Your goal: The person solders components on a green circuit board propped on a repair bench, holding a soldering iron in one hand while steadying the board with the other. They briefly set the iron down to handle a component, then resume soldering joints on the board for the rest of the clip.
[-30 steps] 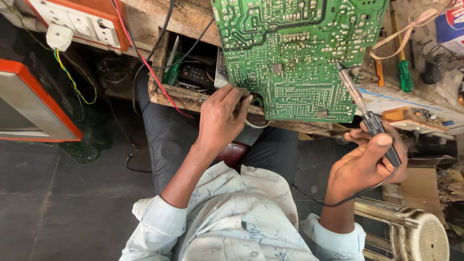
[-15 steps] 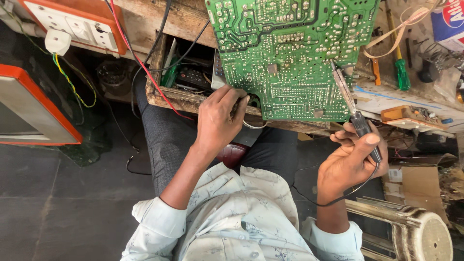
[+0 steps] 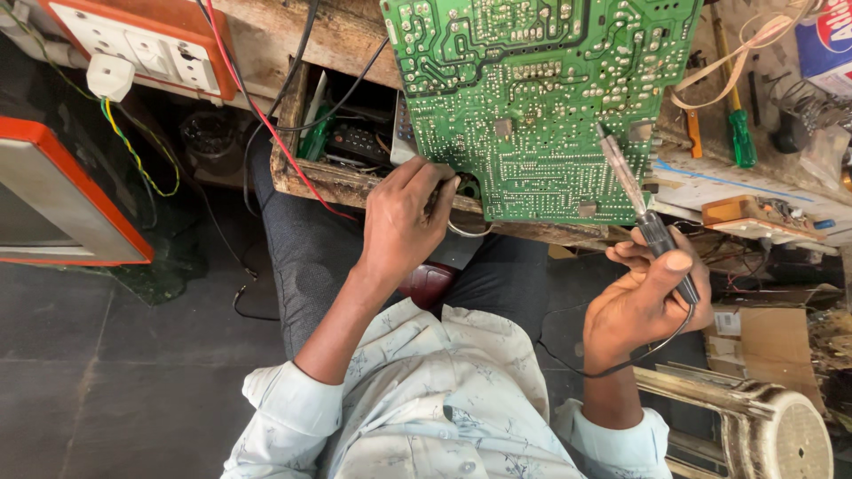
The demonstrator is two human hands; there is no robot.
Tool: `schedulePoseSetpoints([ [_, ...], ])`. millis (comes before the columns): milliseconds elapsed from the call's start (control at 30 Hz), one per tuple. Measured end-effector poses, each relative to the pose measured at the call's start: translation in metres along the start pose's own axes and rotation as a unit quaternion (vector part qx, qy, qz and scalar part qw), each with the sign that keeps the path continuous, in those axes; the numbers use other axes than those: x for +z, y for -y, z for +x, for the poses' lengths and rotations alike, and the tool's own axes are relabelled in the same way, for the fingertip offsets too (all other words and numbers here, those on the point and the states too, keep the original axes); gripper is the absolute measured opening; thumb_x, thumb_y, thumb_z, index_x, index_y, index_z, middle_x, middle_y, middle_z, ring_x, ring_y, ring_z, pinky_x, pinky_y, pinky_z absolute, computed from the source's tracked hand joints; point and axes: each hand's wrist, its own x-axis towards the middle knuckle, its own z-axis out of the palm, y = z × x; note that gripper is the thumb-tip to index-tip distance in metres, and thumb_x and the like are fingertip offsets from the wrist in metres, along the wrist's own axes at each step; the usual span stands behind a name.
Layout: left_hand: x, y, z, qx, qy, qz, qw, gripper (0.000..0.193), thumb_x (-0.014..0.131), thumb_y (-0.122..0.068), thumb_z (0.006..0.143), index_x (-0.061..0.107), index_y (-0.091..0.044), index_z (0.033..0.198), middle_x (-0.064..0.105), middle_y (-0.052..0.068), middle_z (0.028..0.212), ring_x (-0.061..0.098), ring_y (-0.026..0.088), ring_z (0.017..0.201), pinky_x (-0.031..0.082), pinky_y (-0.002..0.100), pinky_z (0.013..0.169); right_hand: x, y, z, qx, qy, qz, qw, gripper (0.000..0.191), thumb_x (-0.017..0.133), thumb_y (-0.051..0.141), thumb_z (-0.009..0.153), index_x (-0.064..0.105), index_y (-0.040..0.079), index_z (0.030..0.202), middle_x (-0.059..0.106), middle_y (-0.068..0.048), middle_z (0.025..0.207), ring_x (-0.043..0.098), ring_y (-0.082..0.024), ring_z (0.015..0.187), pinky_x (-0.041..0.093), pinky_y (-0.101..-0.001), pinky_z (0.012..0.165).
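green board (image 3: 541, 98), solder side up, on counter (image 3: 355, 182)
left hand (image 3: 404, 222) grips its lower edge; right hand (image 3: 643, 297) closed around iron (image 3: 643, 217), tip touching board.

A boxy screen (image 3: 53, 191) with an orange frame and grey face at the left edge of my view, a blue, white and red packet (image 3: 827, 40) in the top right corner, a brown cardboard box (image 3: 765, 341) at lower right
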Motion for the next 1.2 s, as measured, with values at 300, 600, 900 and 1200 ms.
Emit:
schedulePoseSetpoints([
  [300, -0.0003, -0.0005, 0.0002, -0.007, 0.004, -0.002, 1.0, 0.009, 0.074, -0.003, 0.092, 0.067, -0.003, 0.097, 0.067, 0.01, 0.09, 0.066, 0.032, 0.078, 0.052, 0.042, 0.068, 0.0017, -0.0015, -0.0014, -0.013, 0.0, 0.013, 1.0, 0.048, 0.063, 0.032, 0.117, 0.058, -0.013, 0.132, 0.071, -0.022, 0.106, 0.07, -0.022, 0.083, 0.061, -0.031, 0.071],
  [600, -0.0016, -0.0007, 0.0004, -0.001, -0.002, -0.001, 1.0, 0.009, 0.074, -0.003, 0.092, 0.067, -0.003, 0.097, 0.066, 0.011, 0.09, 0.067, 0.032, 0.079, 0.052, 0.043, 0.068, 0.0066, 0.0013, 0.0016, -0.02, -0.009, -0.001, 1.0, 0.047, 0.063, 0.034, 0.115, 0.06, -0.011, 0.127, 0.071, -0.02, 0.106, 0.069, -0.02, 0.081, 0.061, -0.0297, 0.071],
  [900, 0.0, -0.0001, 0.0001, 0.005, -0.004, 0.003, 1.0, 0.009, 0.074, -0.003, 0.092, 0.067, -0.003, 0.097, 0.066, 0.011, 0.09, 0.067, 0.033, 0.08, 0.053, 0.043, 0.069, 0.0082, 0.0044, 0.0013, 0.007, -0.004, 0.009, 1.0, 0.047, 0.061, 0.036, 0.117, 0.061, -0.011, 0.124, 0.071, -0.019, 0.104, 0.067, -0.018, 0.08, 0.059, -0.0283, 0.069],
  [1200, 0.0006, 0.0005, -0.0005, 0.005, 0.0, 0.003, 1.0, 0.009, 0.074, -0.003, 0.092, 0.067, -0.003, 0.098, 0.066, 0.011, 0.09, 0.067, 0.033, 0.081, 0.053, 0.043, 0.07, 0.0084, 0.0049, 0.0006, -0.019, -0.003, -0.007, 1.0, 0.049, 0.064, 0.037, 0.116, 0.061, -0.011, 0.127, 0.071, -0.019, 0.106, 0.068, -0.019, 0.081, 0.06, -0.0278, 0.07],
])
